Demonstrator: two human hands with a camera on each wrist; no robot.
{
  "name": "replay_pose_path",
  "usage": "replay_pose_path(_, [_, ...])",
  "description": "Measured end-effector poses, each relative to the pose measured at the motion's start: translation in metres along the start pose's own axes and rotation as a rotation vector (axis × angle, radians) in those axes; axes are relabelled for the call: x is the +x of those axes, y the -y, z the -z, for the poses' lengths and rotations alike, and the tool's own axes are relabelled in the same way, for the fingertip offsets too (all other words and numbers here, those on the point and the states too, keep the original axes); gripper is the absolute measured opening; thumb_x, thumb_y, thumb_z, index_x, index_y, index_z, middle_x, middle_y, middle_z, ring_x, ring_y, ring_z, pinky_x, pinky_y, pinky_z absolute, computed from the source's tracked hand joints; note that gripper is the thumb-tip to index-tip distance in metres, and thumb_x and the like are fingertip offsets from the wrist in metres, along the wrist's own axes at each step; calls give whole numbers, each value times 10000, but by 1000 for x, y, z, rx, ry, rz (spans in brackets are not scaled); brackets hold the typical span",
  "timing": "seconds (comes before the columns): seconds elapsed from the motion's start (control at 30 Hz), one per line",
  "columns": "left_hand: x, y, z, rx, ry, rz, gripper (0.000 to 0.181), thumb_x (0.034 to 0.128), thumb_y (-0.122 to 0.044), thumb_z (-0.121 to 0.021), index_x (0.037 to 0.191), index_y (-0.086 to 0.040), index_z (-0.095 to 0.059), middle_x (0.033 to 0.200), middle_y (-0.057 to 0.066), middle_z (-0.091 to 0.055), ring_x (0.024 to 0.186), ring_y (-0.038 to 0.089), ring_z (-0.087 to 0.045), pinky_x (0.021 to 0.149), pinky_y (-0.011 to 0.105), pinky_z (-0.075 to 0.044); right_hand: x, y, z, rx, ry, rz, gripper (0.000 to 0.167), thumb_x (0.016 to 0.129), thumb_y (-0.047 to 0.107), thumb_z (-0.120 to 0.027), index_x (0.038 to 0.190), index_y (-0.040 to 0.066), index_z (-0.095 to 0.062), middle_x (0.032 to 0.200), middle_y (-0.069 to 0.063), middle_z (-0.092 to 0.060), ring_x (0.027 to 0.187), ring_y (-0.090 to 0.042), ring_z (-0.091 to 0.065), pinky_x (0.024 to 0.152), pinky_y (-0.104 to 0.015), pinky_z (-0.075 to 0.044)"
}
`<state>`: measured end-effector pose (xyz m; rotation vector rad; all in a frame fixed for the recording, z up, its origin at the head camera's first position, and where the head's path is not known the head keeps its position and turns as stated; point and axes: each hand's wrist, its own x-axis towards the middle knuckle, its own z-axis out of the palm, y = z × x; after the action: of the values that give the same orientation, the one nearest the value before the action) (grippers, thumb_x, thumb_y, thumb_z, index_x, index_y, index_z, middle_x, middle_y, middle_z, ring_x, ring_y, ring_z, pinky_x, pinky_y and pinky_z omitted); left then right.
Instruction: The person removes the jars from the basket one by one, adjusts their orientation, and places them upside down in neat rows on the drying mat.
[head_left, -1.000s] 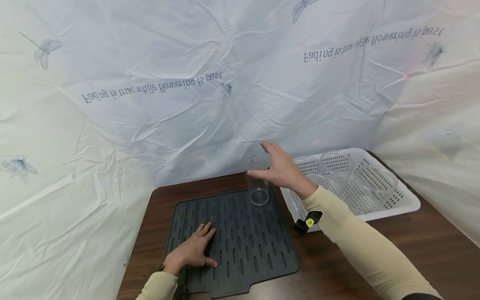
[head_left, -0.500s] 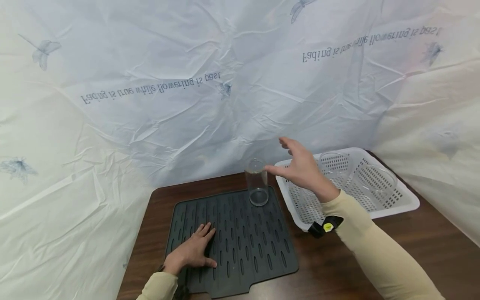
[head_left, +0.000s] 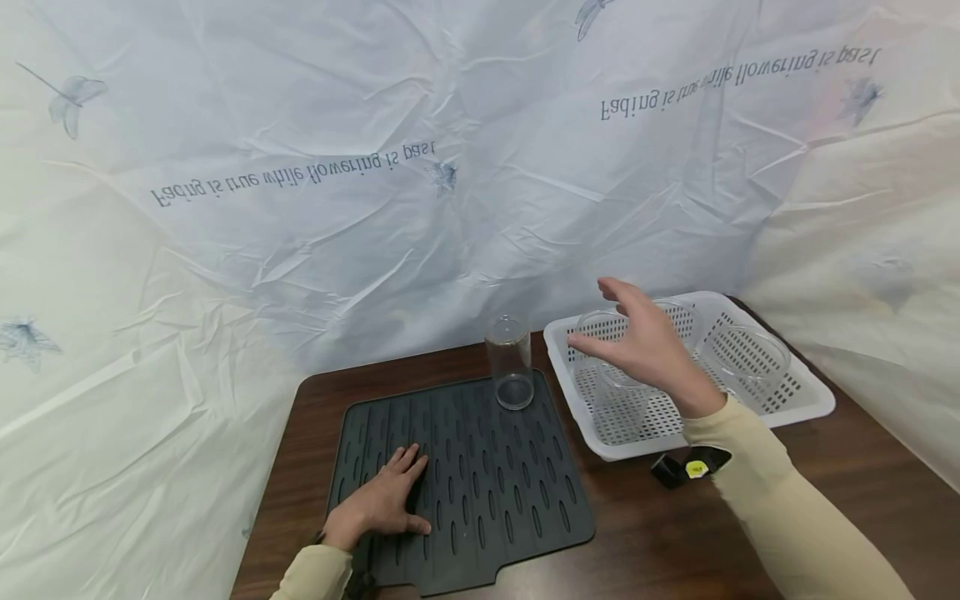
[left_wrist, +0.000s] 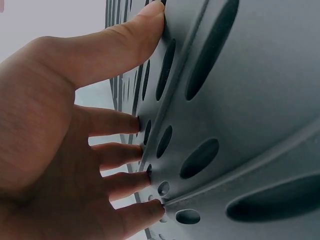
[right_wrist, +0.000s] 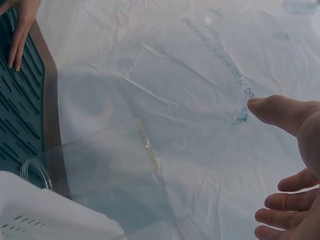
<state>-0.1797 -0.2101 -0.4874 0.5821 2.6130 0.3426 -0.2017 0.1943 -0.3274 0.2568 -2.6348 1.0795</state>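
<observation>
My left hand (head_left: 382,504) rests on the black drying mat (head_left: 480,467) with its fingers spread. In the left wrist view, the fingertips (left_wrist: 142,212) touch the slotted surface. A tall clear drinking glass (head_left: 511,367) stands at the mat's far right corner, apart from both hands. My right hand (head_left: 651,348) hovers over the white plastic basket (head_left: 600,446), thumb and fingers held wide apart with nothing between them. Several clear glasses are in the basket; one glass (head_left: 746,354) shows at its right side, and others are partly hidden behind the hand.
The mat and basket sit side by side on a dark brown wooden table (head_left: 637,517). A pale printed sheet (head_left: 375,233) hangs close behind the table and along its sides.
My right hand has moved right, away from the standing glass, to above the basket. The glass has stayed on the mat, and the left hand has kept its place.
</observation>
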Motion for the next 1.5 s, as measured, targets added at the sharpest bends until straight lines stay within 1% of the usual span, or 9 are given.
replay_pose_path(0.2, [-2,1,-2,-22,5,-11,1043,718,-509,-816,1517,-46,-332,1612,200,-164,1476,444,-137,1118,642,-250,-12,-12,1,-18,-6,-8,981,780,511,-782,1512,50,-320,1467,-206,-428,1254,-453,-469,975,-605,-426])
replay_pose_path(0.3, [-2,1,-3,-31,13,-13,1046,722,-518,-809,1521,-47,-325,1614,199,-153,1476,447,-129,1117,647,-245,-18,-20,0,-20,-19,6,984,775,495,-793,1513,47,-320,1468,-209,-420,1250,-443,-461,969,-614,-419])
replay_pose_path(0.53, [0,3,-1,-6,10,-8,1053,713,-532,-809,1526,-68,-325,1622,177,-146,1483,428,-124,1121,634,-253,-35,-36,-2,-59,-50,-14,1042,763,499,-802,1527,32,-270,1477,-253,-387,1276,-471,-418,952,-652,-395])
replay_pose_path(0.7, [-1,4,1,-1,12,2,1060,705,-541,-809,1525,-72,-328,1620,176,-156,1481,431,-130,1113,635,-269,-43,-46,-7,-34,-73,28,1024,752,413,-838,1513,10,-285,1446,-271,-410,1231,-480,-464,927,-635,-434])
replay_pose_path(0.83, [-2,5,1,-10,11,9,1048,709,-524,-815,1522,-69,-333,1618,178,-159,1480,434,-132,1116,639,-258,-45,-51,-14,-10,-103,36,1031,747,397,-847,1526,40,-275,1444,-263,-413,1223,-472,-487,917,-626,-455])
replay_pose_path(0.93, [-2,5,1,-27,13,-2,1042,720,-515,-812,1524,-65,-327,1618,183,-153,1480,436,-126,1118,642,-250,-46,-54,-17,33,-117,5,1074,740,377,-857,1544,57,-221,1461,-269,-388,1252,-464,-467,952,-625,-438])
replay_pose_path(1.13, [1,4,2,-17,9,-22,1039,729,-518,-806,1526,-62,-320,1617,190,-152,1480,437,-128,1120,634,-255,-51,-64,-21,83,-101,-66,1088,750,381,-849,1518,-16,-190,1439,-309,-388,1270,-495,-438,980,-643,-409])
replay_pose_path(1.3, [0,3,2,-18,7,-7,1045,715,-508,-823,1520,-58,-331,1614,191,-162,1479,438,-133,1117,640,-254,-56,-69,-24,65,-65,-106,1048,772,430,-820,1488,-50,-223,1408,-318,-416,1239,-515,-456,972,-636,-425])
replay_pose_path(1.5, [0,1,2,-14,4,-2,1043,711,-510,-825,1519,-64,-337,1614,186,-169,1478,433,-140,1116,637,-258,-59,-73,-24,34,-40,-143,1054,772,473,-806,1503,-16,-224,1385,-337,-434,1179,-540,-501,913,-642,-457])
